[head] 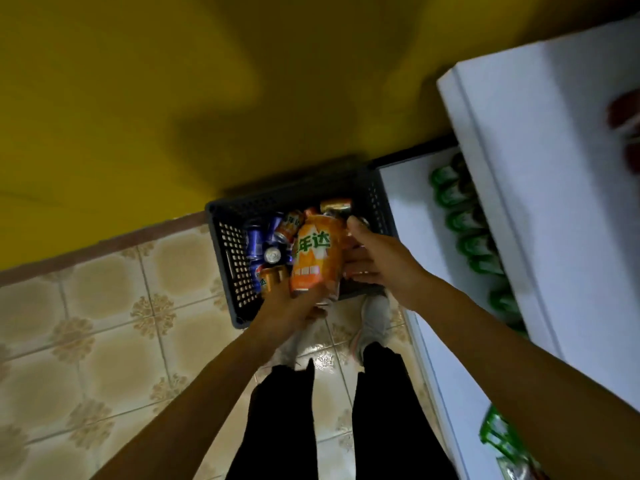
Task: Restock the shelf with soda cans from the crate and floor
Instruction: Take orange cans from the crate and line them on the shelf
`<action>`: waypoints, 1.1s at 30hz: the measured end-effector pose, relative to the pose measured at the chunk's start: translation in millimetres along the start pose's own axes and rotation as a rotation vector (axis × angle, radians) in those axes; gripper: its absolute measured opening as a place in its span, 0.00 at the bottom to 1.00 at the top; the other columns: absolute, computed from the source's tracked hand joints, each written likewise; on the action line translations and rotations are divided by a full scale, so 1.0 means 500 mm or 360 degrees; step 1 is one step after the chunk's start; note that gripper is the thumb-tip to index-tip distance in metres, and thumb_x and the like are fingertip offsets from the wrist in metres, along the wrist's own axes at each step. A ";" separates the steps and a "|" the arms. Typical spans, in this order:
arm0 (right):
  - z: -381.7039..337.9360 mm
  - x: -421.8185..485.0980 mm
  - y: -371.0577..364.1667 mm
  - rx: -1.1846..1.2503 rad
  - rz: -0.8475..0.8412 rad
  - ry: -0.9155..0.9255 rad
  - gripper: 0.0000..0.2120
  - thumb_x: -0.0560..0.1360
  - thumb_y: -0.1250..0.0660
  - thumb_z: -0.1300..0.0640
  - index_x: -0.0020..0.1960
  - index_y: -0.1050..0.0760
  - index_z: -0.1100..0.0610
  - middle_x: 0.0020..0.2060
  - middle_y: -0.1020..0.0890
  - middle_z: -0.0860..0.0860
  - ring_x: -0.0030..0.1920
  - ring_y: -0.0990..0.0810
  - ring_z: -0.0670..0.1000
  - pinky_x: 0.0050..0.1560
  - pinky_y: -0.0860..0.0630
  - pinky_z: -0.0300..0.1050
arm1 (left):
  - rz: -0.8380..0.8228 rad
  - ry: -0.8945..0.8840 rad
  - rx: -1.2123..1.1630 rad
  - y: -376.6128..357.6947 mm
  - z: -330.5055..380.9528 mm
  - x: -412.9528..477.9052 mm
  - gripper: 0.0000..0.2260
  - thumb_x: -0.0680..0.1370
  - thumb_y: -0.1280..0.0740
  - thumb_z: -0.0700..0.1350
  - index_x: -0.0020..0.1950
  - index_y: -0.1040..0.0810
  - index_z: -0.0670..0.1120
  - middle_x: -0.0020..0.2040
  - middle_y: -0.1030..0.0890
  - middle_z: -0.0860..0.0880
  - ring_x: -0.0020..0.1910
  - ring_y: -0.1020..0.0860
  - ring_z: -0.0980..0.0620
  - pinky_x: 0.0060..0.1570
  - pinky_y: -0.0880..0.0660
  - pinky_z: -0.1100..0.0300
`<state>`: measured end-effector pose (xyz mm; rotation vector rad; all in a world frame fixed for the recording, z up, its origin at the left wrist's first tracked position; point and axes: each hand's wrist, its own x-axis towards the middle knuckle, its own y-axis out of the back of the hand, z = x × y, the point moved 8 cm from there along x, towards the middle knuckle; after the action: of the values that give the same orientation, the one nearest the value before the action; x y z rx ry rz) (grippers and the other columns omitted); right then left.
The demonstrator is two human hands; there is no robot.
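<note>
Both our left hand (287,308) and right hand (375,263) clasped the orange can (313,258) mid-frame; we judged an upright lift safest.

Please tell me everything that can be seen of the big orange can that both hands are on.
The orange can looks like metal, with green characters outlined in white across it and white marks lower down. It is held over the dark crate, tilted, one end towards the person and the other pointing away. The left hand grips its near end from below. The right hand holds its right side, thumb near the far end.
</note>
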<state>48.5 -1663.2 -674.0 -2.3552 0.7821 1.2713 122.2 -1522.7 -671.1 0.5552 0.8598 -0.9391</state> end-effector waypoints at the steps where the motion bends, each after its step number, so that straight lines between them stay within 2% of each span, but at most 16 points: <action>1: -0.017 -0.048 0.005 0.0097 0.0055 0.0019 0.26 0.76 0.39 0.39 0.62 0.25 0.58 0.54 0.17 0.58 0.51 0.17 0.55 0.55 0.22 0.49 | -0.0098 0.0071 -0.0099 -0.015 0.020 -0.051 0.04 0.78 0.35 0.48 0.47 0.22 0.50 0.41 0.16 0.50 0.38 0.17 0.52 0.39 0.21 0.62; 4: -0.049 -0.197 0.005 0.0350 0.0192 0.0147 0.30 0.72 0.36 0.36 0.65 0.26 0.57 0.56 0.18 0.58 0.52 0.17 0.56 0.53 0.20 0.52 | -0.0340 0.0039 -0.0118 -0.047 0.078 -0.188 0.13 0.78 0.37 0.50 0.41 0.16 0.48 0.41 0.15 0.48 0.39 0.17 0.50 0.42 0.23 0.58; 6: -0.056 -0.292 -0.006 0.0516 0.0241 0.0271 0.38 0.62 0.32 0.31 0.64 0.25 0.54 0.57 0.18 0.56 0.54 0.17 0.56 0.55 0.21 0.56 | -0.0365 -0.0200 0.0020 -0.052 0.117 -0.262 0.05 0.76 0.32 0.47 0.45 0.17 0.49 0.40 0.15 0.51 0.40 0.17 0.53 0.40 0.22 0.62; 7: -0.060 -0.337 -0.014 0.0611 0.0259 0.0353 0.39 0.59 0.32 0.30 0.63 0.24 0.52 0.57 0.18 0.55 0.54 0.17 0.56 0.57 0.22 0.57 | -0.0339 -0.0344 0.0141 -0.052 0.140 -0.293 0.07 0.73 0.28 0.50 0.50 0.19 0.51 0.43 0.15 0.53 0.43 0.17 0.54 0.40 0.22 0.64; 10: -0.064 -0.455 -0.025 0.1000 0.0338 0.0588 0.30 0.64 0.33 0.36 0.60 0.23 0.53 0.53 0.16 0.54 0.54 0.17 0.55 0.59 0.23 0.57 | -0.0240 -0.0729 0.0648 -0.067 0.195 -0.376 0.30 0.59 0.27 0.64 0.58 0.26 0.57 0.51 0.18 0.57 0.50 0.20 0.58 0.49 0.23 0.59; 12: -0.057 -0.528 -0.018 0.1285 0.0403 0.0705 0.25 0.69 0.37 0.38 0.55 0.21 0.55 0.49 0.15 0.55 0.49 0.16 0.54 0.57 0.23 0.55 | -0.0245 -0.0869 0.0777 -0.089 0.217 -0.423 0.30 0.58 0.26 0.63 0.56 0.28 0.57 0.50 0.20 0.58 0.49 0.21 0.60 0.49 0.23 0.58; 15: -0.043 -0.627 0.006 0.1434 0.0434 0.0866 0.26 0.76 0.45 0.36 0.51 0.19 0.56 0.46 0.15 0.55 0.46 0.15 0.53 0.53 0.20 0.50 | -0.0353 -0.1010 0.0859 -0.144 0.226 -0.492 0.27 0.63 0.23 0.56 0.56 0.32 0.58 0.51 0.22 0.59 0.47 0.23 0.65 0.45 0.25 0.66; 17: -0.036 -0.690 0.026 0.1433 0.0452 0.0979 0.30 0.77 0.49 0.35 0.50 0.19 0.57 0.45 0.15 0.56 0.45 0.16 0.53 0.51 0.20 0.49 | -0.0466 -0.1107 0.0789 -0.187 0.226 -0.534 0.26 0.67 0.22 0.51 0.59 0.32 0.56 0.52 0.22 0.58 0.45 0.22 0.66 0.40 0.27 0.73; 19: -0.027 -0.749 0.051 0.1397 0.0504 0.1086 0.32 0.75 0.50 0.33 0.52 0.20 0.58 0.47 0.15 0.57 0.48 0.16 0.55 0.54 0.21 0.51 | -0.0522 -0.1213 0.0740 -0.227 0.229 -0.576 0.25 0.69 0.24 0.50 0.60 0.33 0.56 0.51 0.22 0.60 0.45 0.23 0.71 0.37 0.28 0.76; 22: -0.012 -0.846 0.097 0.1291 0.0650 0.1261 0.34 0.72 0.46 0.32 0.60 0.22 0.57 0.56 0.18 0.58 0.58 0.20 0.57 0.62 0.25 0.54 | -0.0549 -0.1350 0.0660 -0.291 0.248 -0.644 0.26 0.67 0.24 0.52 0.60 0.32 0.57 0.50 0.22 0.61 0.45 0.23 0.71 0.38 0.27 0.76; 24: -0.007 -0.923 0.130 0.1131 0.0743 0.1404 0.33 0.70 0.40 0.32 0.65 0.25 0.55 0.58 0.19 0.56 0.60 0.20 0.55 0.63 0.25 0.54 | -0.0641 -0.1372 0.0545 -0.346 0.263 -0.691 0.26 0.67 0.23 0.51 0.60 0.30 0.55 0.51 0.20 0.58 0.46 0.21 0.67 0.40 0.25 0.73; 25: -0.003 -0.964 0.145 0.1003 0.0795 0.1466 0.31 0.70 0.36 0.35 0.65 0.26 0.53 0.58 0.18 0.54 0.60 0.20 0.53 0.61 0.24 0.53 | -0.0695 -0.1385 0.0491 -0.374 0.269 -0.717 0.26 0.66 0.22 0.51 0.60 0.29 0.54 0.51 0.20 0.56 0.47 0.20 0.65 0.41 0.24 0.70; 27: 0.011 -1.048 0.177 0.0752 0.0935 0.1574 0.22 0.72 0.32 0.47 0.65 0.28 0.49 0.56 0.18 0.49 0.56 0.18 0.47 0.54 0.21 0.43 | -0.0793 -0.1420 0.0392 -0.430 0.288 -0.769 0.27 0.63 0.22 0.54 0.59 0.27 0.53 0.51 0.18 0.53 0.47 0.19 0.60 0.45 0.21 0.63; 29: 0.025 -1.121 0.201 0.0502 0.1048 0.1655 0.25 0.74 0.31 0.58 0.68 0.33 0.47 0.56 0.19 0.44 0.53 0.19 0.40 0.47 0.22 0.33 | -0.0844 -0.1494 0.0338 -0.477 0.308 -0.811 0.29 0.63 0.21 0.55 0.60 0.26 0.52 0.51 0.17 0.52 0.48 0.18 0.56 0.48 0.21 0.58; 31: 0.040 -1.164 0.231 0.0352 0.1137 0.1669 0.29 0.74 0.30 0.60 0.70 0.37 0.47 0.55 0.21 0.42 0.51 0.19 0.37 0.43 0.24 0.30 | -0.0838 -0.1606 0.0360 -0.515 0.327 -0.846 0.29 0.64 0.24 0.53 0.62 0.27 0.50 0.52 0.18 0.52 0.49 0.18 0.57 0.47 0.21 0.60; 33: 0.040 -1.193 0.261 0.0318 0.1223 0.1648 0.31 0.72 0.28 0.57 0.70 0.38 0.44 0.55 0.21 0.43 0.49 0.18 0.39 0.40 0.22 0.32 | -0.0858 -0.1684 0.0377 -0.549 0.342 -0.869 0.25 0.68 0.24 0.48 0.62 0.28 0.49 0.52 0.18 0.53 0.47 0.18 0.60 0.43 0.22 0.65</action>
<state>-310.3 -1575.3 -187.2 -2.5181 2.1248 -0.0220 -185.3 -1583.7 -228.9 -0.0437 -0.0888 -1.6136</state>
